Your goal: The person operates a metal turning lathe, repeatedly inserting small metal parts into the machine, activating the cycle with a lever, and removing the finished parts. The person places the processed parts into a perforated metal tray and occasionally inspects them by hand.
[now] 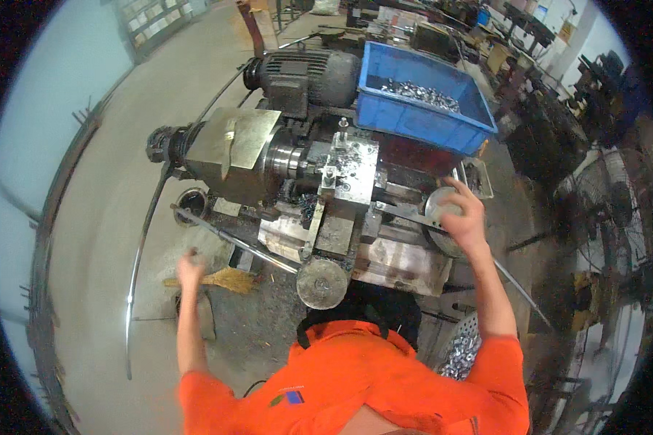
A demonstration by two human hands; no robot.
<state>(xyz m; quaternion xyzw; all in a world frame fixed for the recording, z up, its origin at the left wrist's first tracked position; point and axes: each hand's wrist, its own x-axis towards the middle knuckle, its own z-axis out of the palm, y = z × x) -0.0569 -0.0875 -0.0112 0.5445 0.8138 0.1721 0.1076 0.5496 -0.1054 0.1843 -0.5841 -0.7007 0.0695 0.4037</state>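
Observation:
A small lathe-like machine stands before me, with a metal chuck (286, 161) beside a tool block (355, 170). My right hand (466, 219) is over a round metal handwheel (440, 206) at the machine's right end, its fingers apart and bent. Whether they touch the wheel I cannot tell. My left hand (190, 268) is off to the left, closed and slightly blurred. A small dark spot shows at its fingertips, too small to name. Near it a long metal lever (243, 245) slants down to a round metal disc (322, 283) at the machine's front.
Behind the machine sit a motor (310, 76) and a blue bin (421, 119) holding small metal parts. A brush (228, 148) lies on the sheet-metal cover (250, 130). A straw broom (228, 280) lies on the floor at left. A basket of metal parts (461, 357) stands by my right elbow.

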